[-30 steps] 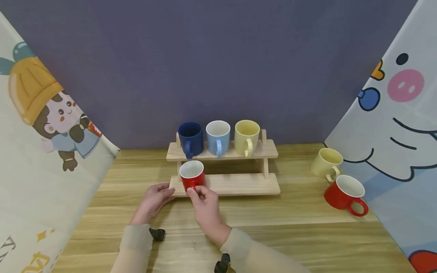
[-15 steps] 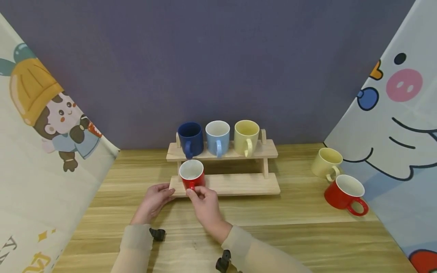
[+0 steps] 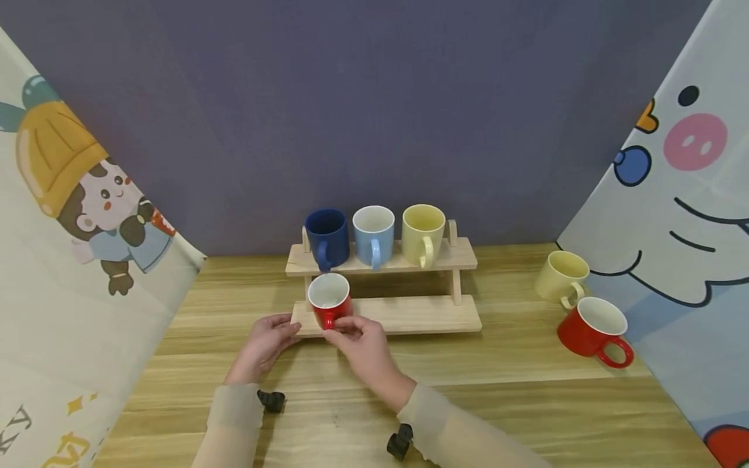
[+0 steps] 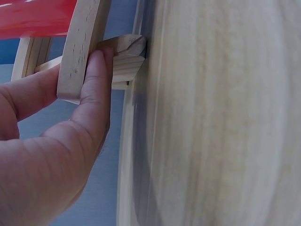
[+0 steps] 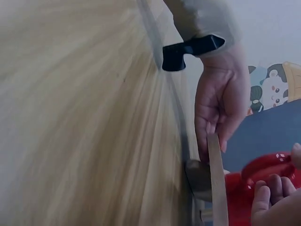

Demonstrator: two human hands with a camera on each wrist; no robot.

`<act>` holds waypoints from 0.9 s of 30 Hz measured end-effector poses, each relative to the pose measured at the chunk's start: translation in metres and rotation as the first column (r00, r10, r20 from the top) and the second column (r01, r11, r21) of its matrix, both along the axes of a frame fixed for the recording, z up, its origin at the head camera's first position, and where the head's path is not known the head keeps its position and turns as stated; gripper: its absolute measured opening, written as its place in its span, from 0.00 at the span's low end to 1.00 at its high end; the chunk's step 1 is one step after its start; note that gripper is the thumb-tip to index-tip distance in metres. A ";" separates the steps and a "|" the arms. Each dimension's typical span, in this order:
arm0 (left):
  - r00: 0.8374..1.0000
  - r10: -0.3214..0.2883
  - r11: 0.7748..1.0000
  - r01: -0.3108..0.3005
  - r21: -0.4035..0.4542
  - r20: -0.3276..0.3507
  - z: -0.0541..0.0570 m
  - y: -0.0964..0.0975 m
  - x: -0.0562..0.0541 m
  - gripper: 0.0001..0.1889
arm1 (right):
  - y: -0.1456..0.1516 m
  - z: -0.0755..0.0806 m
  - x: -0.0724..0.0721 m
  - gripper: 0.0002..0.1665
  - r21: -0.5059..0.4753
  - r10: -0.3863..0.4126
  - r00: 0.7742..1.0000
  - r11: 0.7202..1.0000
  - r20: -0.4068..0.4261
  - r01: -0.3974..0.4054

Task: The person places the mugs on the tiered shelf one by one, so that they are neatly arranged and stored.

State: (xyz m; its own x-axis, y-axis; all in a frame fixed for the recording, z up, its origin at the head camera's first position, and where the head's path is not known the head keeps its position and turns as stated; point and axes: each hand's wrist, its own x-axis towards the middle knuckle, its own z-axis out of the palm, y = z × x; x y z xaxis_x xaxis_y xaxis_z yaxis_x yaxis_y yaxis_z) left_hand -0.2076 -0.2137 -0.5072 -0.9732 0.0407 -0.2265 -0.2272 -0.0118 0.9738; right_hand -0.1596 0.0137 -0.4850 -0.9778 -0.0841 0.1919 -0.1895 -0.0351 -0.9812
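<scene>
A red mug [image 3: 329,296] with a white inside stands upright at the left end of the lower tier of a two-tier wooden display rack [image 3: 415,314]. Its handle points toward me. My right hand [image 3: 370,357] has thumb and fingers at this handle, pinching it low down; the red handle [image 5: 265,167] shows between them in the right wrist view. My left hand [image 3: 261,344] grips the rack's lower left end, thumb on one face and fingers on the other, as the left wrist view shows the board end [image 4: 77,61] between them.
On the upper tier stand a dark blue mug [image 3: 327,238], a light blue mug [image 3: 372,237] and a yellow mug [image 3: 422,236], handles forward. Another yellow mug [image 3: 558,279] and a tilted red mug [image 3: 591,328] are at the table's right. A dark panel [image 3: 374,117] rises behind.
My right hand and forearm have shifted slightly right, with the fingers turned a little at the handle. The red mug stays in its place, and my left hand keeps its grip on the rack.
</scene>
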 end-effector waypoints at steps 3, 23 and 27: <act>1.000 0.007 1.000 -0.007 0.009 0.008 0.000 0.000 0.000 0.25 | 0.016 0.006 0.002 0.13 0.038 0.012 1.000 0.999 -0.021 -0.011; 1.000 0.005 1.000 -0.006 0.018 0.022 0.001 0.001 -0.001 0.25 | 0.132 0.045 0.009 0.15 -0.013 -0.206 0.961 0.978 -0.187 0.207; 1.000 0.004 1.000 -0.005 0.017 0.020 0.001 0.002 -0.001 0.25 | 0.158 0.052 0.007 0.15 -0.009 -0.275 0.939 0.960 -0.208 0.279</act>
State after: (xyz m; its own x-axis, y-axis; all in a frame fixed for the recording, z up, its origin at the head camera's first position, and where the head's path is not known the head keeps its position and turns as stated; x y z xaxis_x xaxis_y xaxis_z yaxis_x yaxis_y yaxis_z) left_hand -0.2091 -0.2121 -0.5060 -0.9686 0.0404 -0.2453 -0.2466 -0.0298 0.9687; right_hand -0.1521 0.1720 -0.4329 -0.9026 0.1782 0.3917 -0.3860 0.0671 -0.9200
